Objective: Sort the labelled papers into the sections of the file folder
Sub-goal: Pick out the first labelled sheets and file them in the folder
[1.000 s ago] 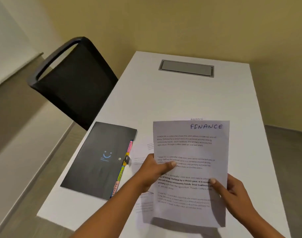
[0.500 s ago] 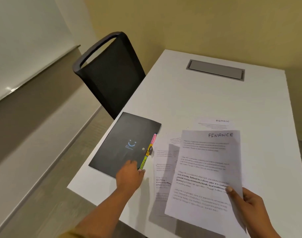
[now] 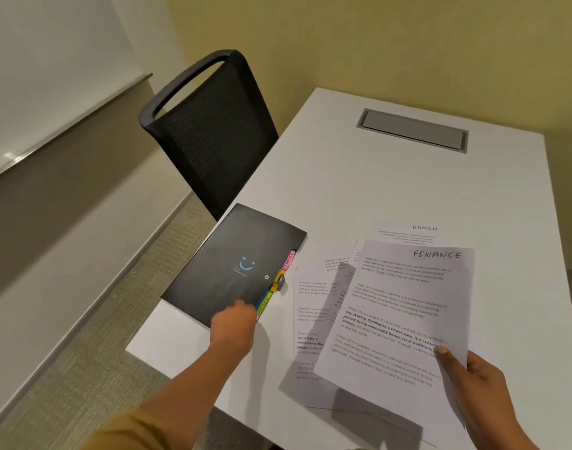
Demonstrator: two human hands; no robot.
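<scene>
A black file folder (image 3: 232,264) with a blue smiley lies closed near the table's left edge, coloured index tabs (image 3: 273,287) sticking out of its right side. My left hand (image 3: 234,326) touches the folder's near right corner by the tabs; its fingers are hidden from me. My right hand (image 3: 469,371) pinches the lower right edge of a sheet labelled FINANCE (image 3: 398,313), held above the table. Under it lie several printed sheets (image 3: 310,306), one at the back labelled ADMIN (image 3: 414,232).
The white table (image 3: 375,177) has a grey cable hatch (image 3: 413,129) at the far end. A black mesh chair (image 3: 206,128) stands against the table's left side, just behind the folder. A yellow wall runs behind.
My left hand let go of the FINANCE sheet and moved left to the folder's near right corner. The right hand alone now holds the sheet. My view swung left.
</scene>
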